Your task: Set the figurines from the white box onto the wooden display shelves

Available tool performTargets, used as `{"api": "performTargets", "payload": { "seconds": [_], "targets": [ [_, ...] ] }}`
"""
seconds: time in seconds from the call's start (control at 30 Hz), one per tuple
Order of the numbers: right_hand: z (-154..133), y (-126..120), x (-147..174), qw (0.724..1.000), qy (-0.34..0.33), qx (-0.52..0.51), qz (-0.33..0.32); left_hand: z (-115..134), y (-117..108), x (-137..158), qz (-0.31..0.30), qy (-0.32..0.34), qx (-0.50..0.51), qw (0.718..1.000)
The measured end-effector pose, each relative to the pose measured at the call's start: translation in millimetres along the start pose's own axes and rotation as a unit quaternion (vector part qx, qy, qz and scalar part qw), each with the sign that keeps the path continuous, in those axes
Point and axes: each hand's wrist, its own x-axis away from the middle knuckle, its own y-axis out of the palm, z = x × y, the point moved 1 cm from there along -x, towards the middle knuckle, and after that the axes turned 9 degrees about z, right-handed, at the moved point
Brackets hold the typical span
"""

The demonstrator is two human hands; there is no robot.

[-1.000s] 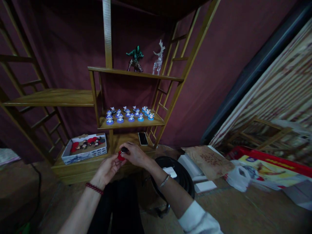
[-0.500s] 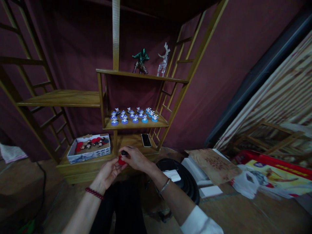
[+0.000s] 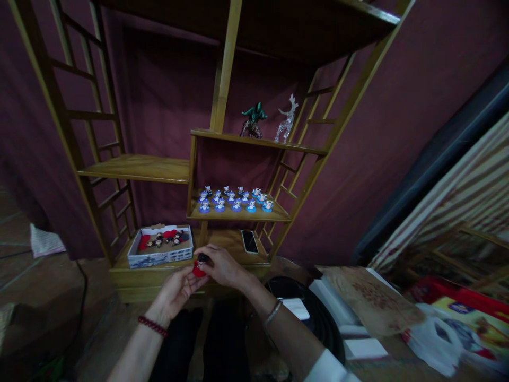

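In front of the lower shelf I hold a small figurine (image 3: 198, 269) with a black top and a red base between both hands. The fingertips of my left hand (image 3: 177, 291) are closed on the red base from below. My right hand (image 3: 221, 266) pinches the figurine's upper part from the right, hiding much of it. Just behind my hands, a patterned cardboard box (image 3: 161, 259) sits on the bottom shelf, holding several dark figurines and loose red pieces.
Rows of small figurines (image 3: 236, 206) on purple and blue bases stand on the middle shelf. A phone (image 3: 249, 242) lies below. Above are a green figure (image 3: 254, 121) and a clear deer (image 3: 287, 119). Flat cardboard (image 3: 369, 297) and a plastic bag (image 3: 435, 337) lie at right.
My view has shifted left and up, so the shelving appears farther right and lower. Both hands stay together on the figurine, in nearly the same pose.
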Motion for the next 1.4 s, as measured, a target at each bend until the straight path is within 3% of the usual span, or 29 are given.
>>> {"api": "performTargets", "payload": {
  "seconds": [0.33, 0.77, 1.0, 1.4],
  "targets": [
    [-10, 15, -11, 1.0, -0.001, 0.005, -0.014, 15, -13, 8, 0.018, 0.009, 0.01, 1.0],
    [-24, 24, -27, 0.998, -0.053, -0.013, -0.035, 32, -22, 15, 0.055, 0.019, -0.013, 0.998],
    [-20, 34, -29, 0.994, -0.088, 0.007, -0.062, 31, -22, 16, 0.083, 0.03, -0.022, 0.996],
    [-24, 34, -35, 0.993, -0.082, 0.04, -0.079, 32, -21, 12, 0.087, 0.046, -0.041, 0.994]
  ]
}}
